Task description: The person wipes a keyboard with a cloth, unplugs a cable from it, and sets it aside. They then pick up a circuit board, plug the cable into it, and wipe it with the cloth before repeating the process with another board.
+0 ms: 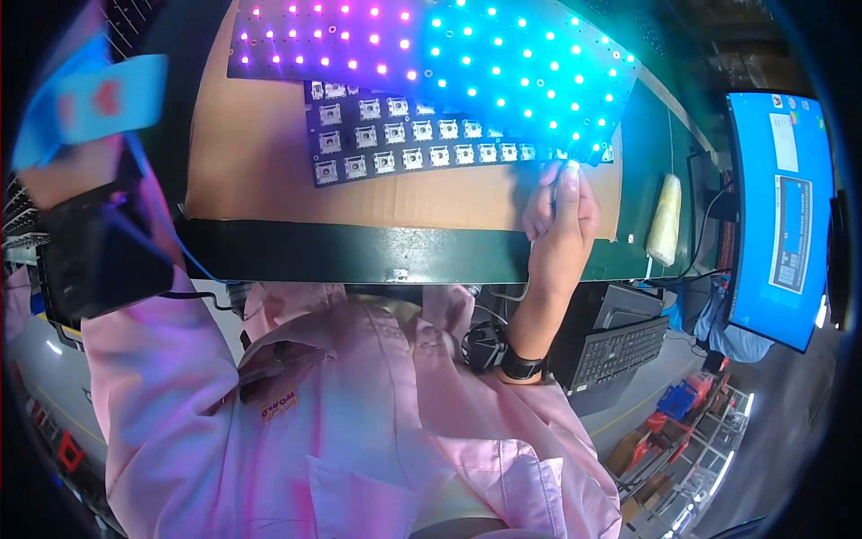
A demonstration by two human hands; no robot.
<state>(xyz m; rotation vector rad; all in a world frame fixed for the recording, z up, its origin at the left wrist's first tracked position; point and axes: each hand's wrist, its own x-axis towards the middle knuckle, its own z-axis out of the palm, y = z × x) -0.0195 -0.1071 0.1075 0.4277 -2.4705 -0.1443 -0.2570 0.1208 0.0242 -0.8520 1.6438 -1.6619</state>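
A keyboard circuit board (386, 54), its rows of small lights glowing purple to cyan, lies tilted over a black keyboard plate (395, 148) fitted with several white key switches. At the board's lower right corner my right hand (566, 211) is closed in a pinch, thumb on top and fingers curled beneath; glare washes out the fingertips. Far to the left, my left hand (67, 175) is raised and smeared by motion. A blurred light-blue piece with red marks (108, 99) covers its fingers, so their grip is hidden.
Brown cardboard (251, 171) lies under the boards on a green bench (359, 251). To the right stand a pale yellow roll (664, 220) and a lit monitor (777, 216). A black keyboard (620, 355) sits below the bench edge, with a cable near my right forearm.
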